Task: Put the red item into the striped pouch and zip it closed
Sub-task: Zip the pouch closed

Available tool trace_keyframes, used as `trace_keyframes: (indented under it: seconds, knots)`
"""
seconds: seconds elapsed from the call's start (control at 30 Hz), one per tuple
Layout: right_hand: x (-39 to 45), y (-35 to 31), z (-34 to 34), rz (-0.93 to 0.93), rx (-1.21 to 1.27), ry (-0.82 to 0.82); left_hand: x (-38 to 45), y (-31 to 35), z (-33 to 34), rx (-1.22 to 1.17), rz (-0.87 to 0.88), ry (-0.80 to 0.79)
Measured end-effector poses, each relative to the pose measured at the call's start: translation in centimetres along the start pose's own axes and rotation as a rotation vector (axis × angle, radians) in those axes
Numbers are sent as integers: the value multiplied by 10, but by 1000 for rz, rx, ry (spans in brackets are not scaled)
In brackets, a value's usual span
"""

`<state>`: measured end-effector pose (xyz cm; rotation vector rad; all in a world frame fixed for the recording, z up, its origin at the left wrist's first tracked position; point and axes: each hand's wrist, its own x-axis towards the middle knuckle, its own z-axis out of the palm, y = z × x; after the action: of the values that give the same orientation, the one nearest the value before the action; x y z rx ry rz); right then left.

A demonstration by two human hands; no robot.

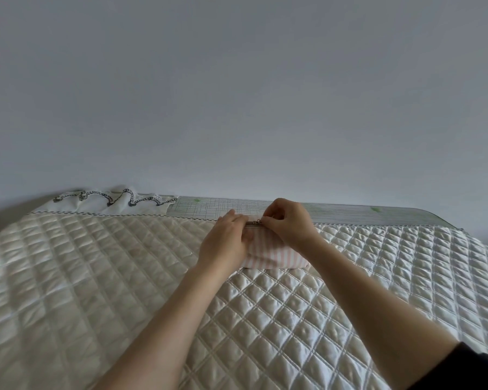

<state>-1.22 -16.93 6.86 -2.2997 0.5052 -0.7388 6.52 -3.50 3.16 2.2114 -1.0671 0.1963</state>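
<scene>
Nearest the camera was our dark sleeve [473, 367], at the lower right corner, with the bare right forearm running up from it toward the striped pouch [268, 256]. The pouch, pink and white, lay on the quilted cream cover [96, 291] of the bed, close to the cover's far edge. Its zipper edge faced away from us. We could not see inside it, and the red item showed nowhere in view; whether it sat in the pouch we could not tell.

Our left hand [226, 240] lay over the left end of the pouch, palm down, fingers stretched flat toward the zipper line and pressing the fabric; how firmly it gripped we could not tell. Our right hand [288, 222] arched over the pouch's far edge, wrist raised, thumb and forefinger pinched tight on the small metal zipper pull [257, 221], the other fingers curled in. The pull sat just beside the left hand's fingertips.

Beyond the pouch ran a grey checked strip [335, 212] along the bed's far side, against the plain wall [237, 94]. Left of the pouch, at the far corner, lay white cloth with dark rope-patterned trim [110, 202].
</scene>
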Motion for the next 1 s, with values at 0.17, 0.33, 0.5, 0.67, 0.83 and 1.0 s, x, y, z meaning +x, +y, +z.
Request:
trace_keyframes:
  seconds: [0.17, 0.33, 0.5, 0.67, 0.83, 1.0]
  knots:
    - [0, 4, -5, 9, 7, 2, 2, -3, 1, -1, -14, -13]
    - [-1, 7, -11, 8, 19, -2, 1, -1, 3, 33, -22, -25]
    - [-2, 10, -15, 12, 30, 15, 2, 4, 1, 52, 4, -11]
    - [-3, 11, -15, 10, 29, 11, 4, 7, -2, 63, -5, -33]
    - [-2, 12, -17, 24, 48, 15, 4, 11, -4, 79, -16, -49]
    - [-3, 16, -21, 38, 81, 26, 5, 11, -4, 99, -22, -51]
